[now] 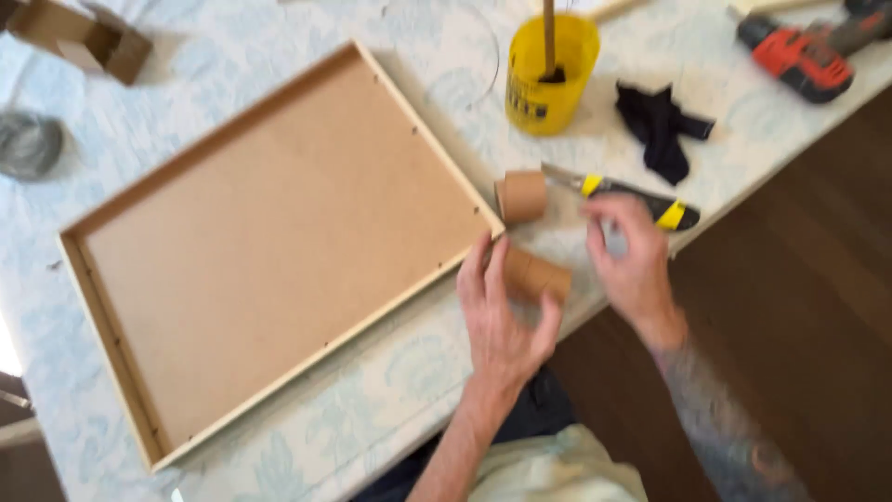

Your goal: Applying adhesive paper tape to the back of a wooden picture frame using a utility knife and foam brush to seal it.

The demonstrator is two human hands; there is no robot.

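head view, tube [536,275]: short brown cardboard roll lying on its side on the table [390,372], just off the near right corner of the frame [279,242].
head view, tube handling: i judge it light, hollow and stiff along its axis but easy to crush across the wall; the surface looks dry and not slippery. i would take it around the middle of the barrel with light pressure, not by the open ends.
head view, left hand [502,321]: fingers curled round the tube, thumb on the near side, fingertips over the far side by the frame corner. grip is partly closed and wrapped on the tube, contact visible.
head view, right hand [632,260]: fingers bent and loosely spread, hovering just right of the tube and just below the knife [632,197]. the picture is blurred here; i cannot tell whether the fingertips touch the knife or the table, and i see nothing held.
head view, second tube [520,195]: same kind, lying beside the frame edge, near the knife tip, apart from both hands.
head view, frame: shallow wooden tray with a brown board bottom, lying flat and turned at an angle.
head view, other items: yellow cup [550,74] with a stick standing in it, black cloth [662,125], red drill [804,51], all well apart from the hands.
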